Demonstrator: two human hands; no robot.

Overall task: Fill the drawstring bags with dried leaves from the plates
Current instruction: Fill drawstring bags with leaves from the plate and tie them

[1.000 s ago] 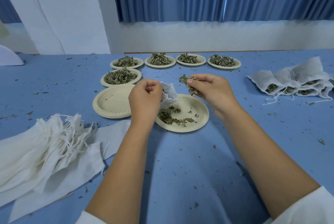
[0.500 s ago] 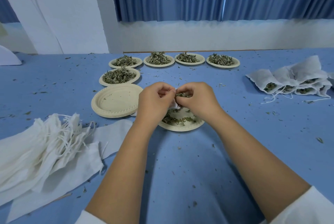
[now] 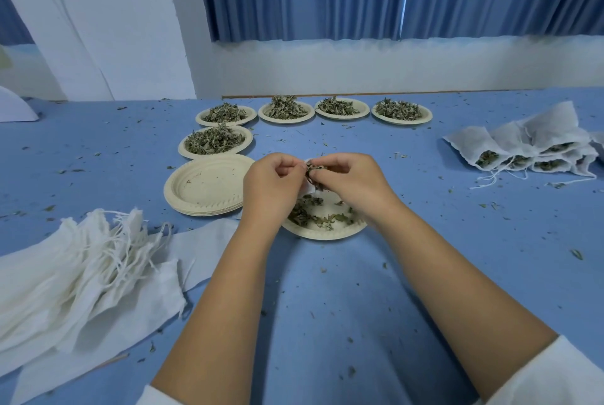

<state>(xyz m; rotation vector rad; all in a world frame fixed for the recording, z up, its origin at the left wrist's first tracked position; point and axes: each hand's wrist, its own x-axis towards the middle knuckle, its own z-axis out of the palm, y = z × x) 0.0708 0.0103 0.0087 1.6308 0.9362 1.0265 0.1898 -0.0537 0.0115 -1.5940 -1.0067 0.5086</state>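
Observation:
My left hand (image 3: 273,184) grips a small white drawstring bag (image 3: 310,188), mostly hidden between my two hands. My right hand (image 3: 351,182) pinches a clump of dried leaves (image 3: 314,168) at the bag's mouth. Both hands hover over a paper plate (image 3: 327,232) with a thin scatter of leaves left on it. A heap of unfilled white bags (image 3: 75,264) with loose strings lies at the left. Filled bags (image 3: 536,149) lie in a pile at the far right.
A stack of bare paper plates (image 3: 206,187) sits just left of my hands. Behind it stands one plate heaped with leaves (image 3: 215,141), and several more heaped plates (image 3: 340,110) line the table's far edge. Leaf crumbs dot the blue tabletop.
A second ago my right hand held the leaves apart from the bag. It has since come in against my left hand, and both have stayed together over the plate.

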